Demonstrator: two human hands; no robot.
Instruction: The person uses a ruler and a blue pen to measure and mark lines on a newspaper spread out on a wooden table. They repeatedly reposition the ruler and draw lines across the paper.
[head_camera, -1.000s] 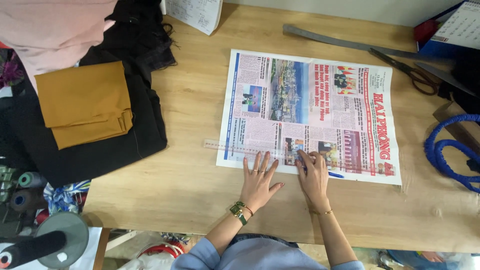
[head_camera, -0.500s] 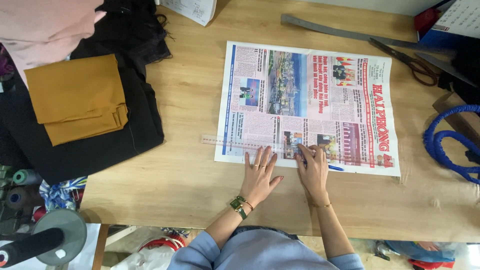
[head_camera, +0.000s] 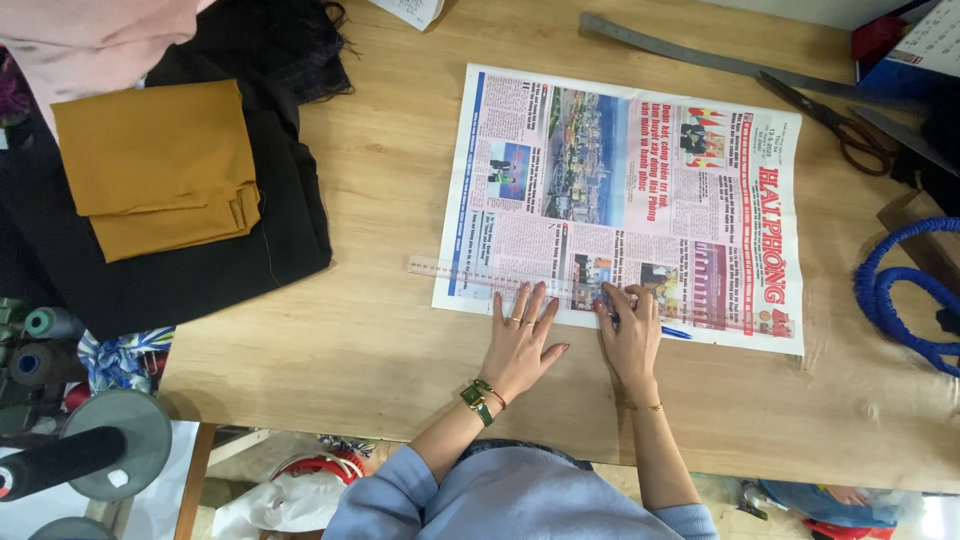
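- While I compare with a second ago, little shifts — both hands stay low-centre on the newspaper (head_camera: 620, 200).
- Left hand (head_camera: 522, 340) lies flat, fingers spread, pinning the clear ruler (head_camera: 470, 272).
- Right hand (head_camera: 630, 335) curls around a blue pen (head_camera: 676, 332) — marking seems under way.

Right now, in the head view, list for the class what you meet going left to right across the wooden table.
Mustard folded cloth → left hand → right hand → scissors → blue rope.
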